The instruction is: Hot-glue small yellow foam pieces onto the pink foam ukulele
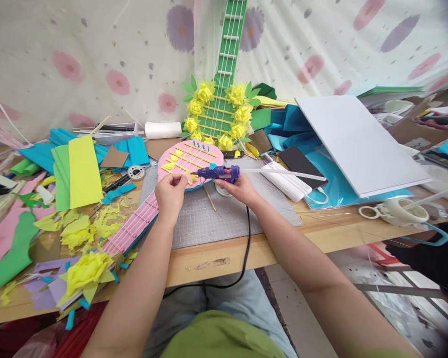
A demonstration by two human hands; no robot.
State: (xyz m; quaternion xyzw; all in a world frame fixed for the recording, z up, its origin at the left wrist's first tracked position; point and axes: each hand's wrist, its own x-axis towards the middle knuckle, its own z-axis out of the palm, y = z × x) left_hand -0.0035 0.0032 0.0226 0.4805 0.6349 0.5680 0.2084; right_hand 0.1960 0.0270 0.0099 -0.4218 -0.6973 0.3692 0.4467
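My right hand point(241, 186) is wrapped round a blue glue gun point(218, 173), and a long white glue stick point(283, 172) juts from its back end. With closed fingertips my left hand point(170, 194) pinches a small yellow paper piece point(188, 177) right at the gun's nozzle. Both hands are over a pink paper guitar point(164, 154), whose body carries yellow strips, yellow petal shapes and small blue pieces. Its pink neck point(132, 226) slants down to the left, ending by a yellow paper flower point(87, 273). My left hand hides part of the guitar body.
Behind stands a green paper guitar point(218, 107) ringed with yellow flowers. A grey cutting mat point(239, 219) lies underneath. Paper scraps point(112, 219) cover the left; a white power strip point(287, 181), a white board point(362, 144) and scissors point(369, 212) lie right. A black cord point(248, 243) hangs over the edge.
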